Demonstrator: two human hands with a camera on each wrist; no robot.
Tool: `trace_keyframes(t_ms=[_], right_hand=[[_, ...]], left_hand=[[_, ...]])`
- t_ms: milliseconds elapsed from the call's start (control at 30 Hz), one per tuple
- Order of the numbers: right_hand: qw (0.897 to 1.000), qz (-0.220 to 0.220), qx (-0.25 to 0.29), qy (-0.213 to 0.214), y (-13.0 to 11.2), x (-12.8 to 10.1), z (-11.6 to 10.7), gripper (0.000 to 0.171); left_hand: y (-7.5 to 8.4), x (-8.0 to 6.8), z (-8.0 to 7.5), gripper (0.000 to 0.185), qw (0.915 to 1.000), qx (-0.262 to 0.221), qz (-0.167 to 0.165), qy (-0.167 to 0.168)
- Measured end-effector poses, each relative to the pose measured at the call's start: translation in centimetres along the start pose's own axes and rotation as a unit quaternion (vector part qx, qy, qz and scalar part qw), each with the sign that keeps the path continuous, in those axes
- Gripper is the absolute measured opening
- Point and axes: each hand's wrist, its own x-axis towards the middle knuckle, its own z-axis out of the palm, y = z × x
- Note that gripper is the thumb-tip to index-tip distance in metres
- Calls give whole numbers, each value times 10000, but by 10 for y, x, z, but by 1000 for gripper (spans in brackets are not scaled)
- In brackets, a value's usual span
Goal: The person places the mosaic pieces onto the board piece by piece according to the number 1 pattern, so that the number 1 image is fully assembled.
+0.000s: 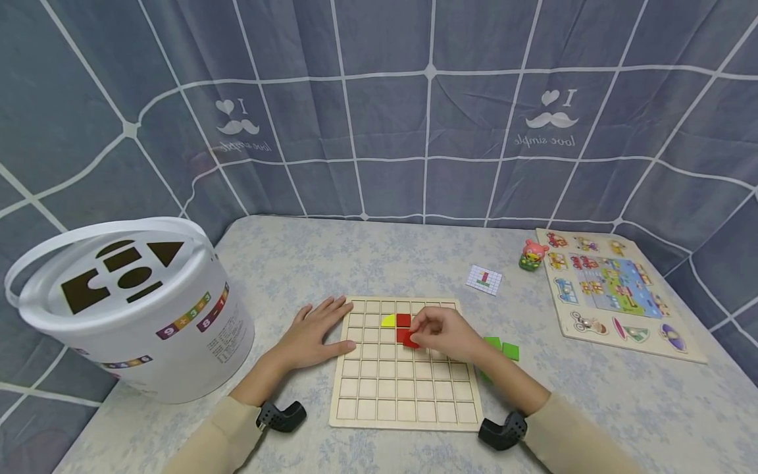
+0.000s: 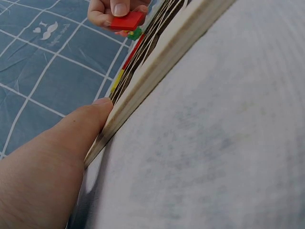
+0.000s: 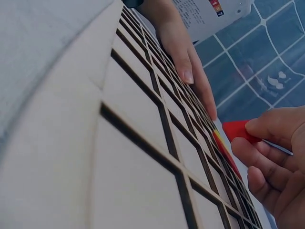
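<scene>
A wooden grid board (image 1: 367, 408) lies on the table in front of me. My right hand (image 1: 447, 334) pinches a red square tile (image 2: 127, 21) between thumb and fingers over the upper middle of the board. In the right wrist view the same red tile (image 3: 238, 130) shows at the fingertips. Set into the grid are a red tile (image 1: 403, 320), another just below it, partly overlapped by the held one, and a yellow rounded piece (image 1: 388, 321) to the left. My left hand (image 1: 310, 336) rests at the board's left edge with fingers spread, its thumb touching the frame.
Several green tiles (image 1: 510, 351) lie right of the board, partly behind my right forearm. A pattern card (image 1: 484, 280) with a red and green figure is beyond them. Farther right are a small toy figure (image 1: 532, 255) and a picture puzzle (image 1: 568, 322). A white lidded bucket (image 1: 189, 342) stands left.
</scene>
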Motion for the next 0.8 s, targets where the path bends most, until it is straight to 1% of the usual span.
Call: trace_keyframes(t_ms=[267, 533, 800], right_hand=[[9995, 150, -263, 17, -2, 0, 8, 6], [9985, 94, -548, -6, -4, -2, 12, 6], [9983, -71, -564, -117, -1, -1, 12, 4]], left_hand=[[0, 0, 0, 80, 10000, 4, 7, -10], [0, 0, 0, 80, 10000, 24, -9, -18], [-1, 1, 0, 80, 10000, 63, -19, -38]])
